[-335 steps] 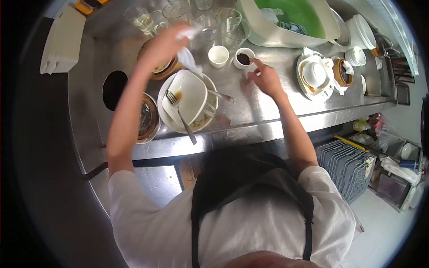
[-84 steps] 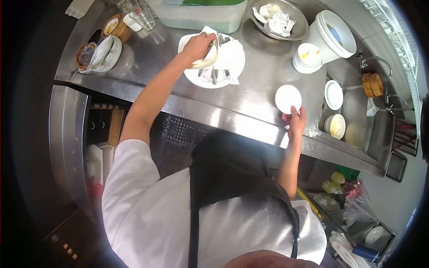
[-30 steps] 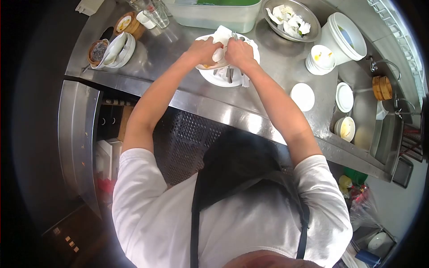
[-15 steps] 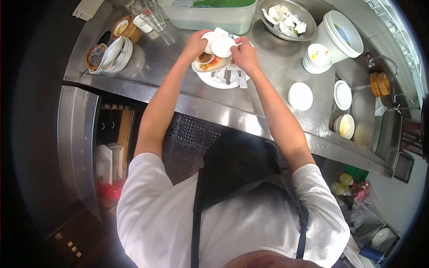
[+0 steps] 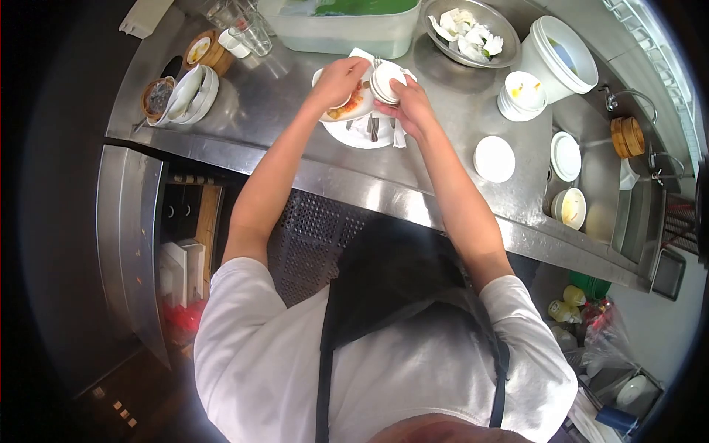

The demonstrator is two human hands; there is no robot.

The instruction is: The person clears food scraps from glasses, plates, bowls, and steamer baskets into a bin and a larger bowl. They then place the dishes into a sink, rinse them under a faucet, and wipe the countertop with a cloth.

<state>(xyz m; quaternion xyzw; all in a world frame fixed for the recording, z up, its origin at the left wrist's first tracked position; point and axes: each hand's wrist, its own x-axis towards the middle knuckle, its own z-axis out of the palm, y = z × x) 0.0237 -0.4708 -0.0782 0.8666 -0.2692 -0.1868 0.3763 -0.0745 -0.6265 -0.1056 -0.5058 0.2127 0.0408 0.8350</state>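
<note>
In my right hand (image 5: 410,107) is a small stack of white sauce dishes (image 5: 385,83), tilted, with the thumb against its rim. My left hand (image 5: 340,83) reaches over an oval white dish (image 5: 362,109) with orange-red food scraps (image 5: 344,111) on it. Its fingers are curled downward, and a small white rim shows under the palm; what they grip is hidden. Below lies a larger white plate (image 5: 341,137) with cutlery (image 5: 373,131) and a crumpled napkin (image 5: 399,136). Fork tines stick up behind the sauce dishes.
A tub with green contents (image 5: 340,33) stands behind the plates. To its right are a metal bowl of used napkins (image 5: 509,29), a white bucket (image 5: 543,74) and stacked bowls (image 5: 517,111). A round white plate (image 5: 494,159) lies near the sink (image 5: 602,199). Stacked dishes (image 5: 203,103) and glasses (image 5: 255,37) stand left.
The small white dishes, earlier held up between both hands, are now stacked and tilted in my right hand. My left hand has let go of them and moved over the oval dish, covering the sauce dish.
</note>
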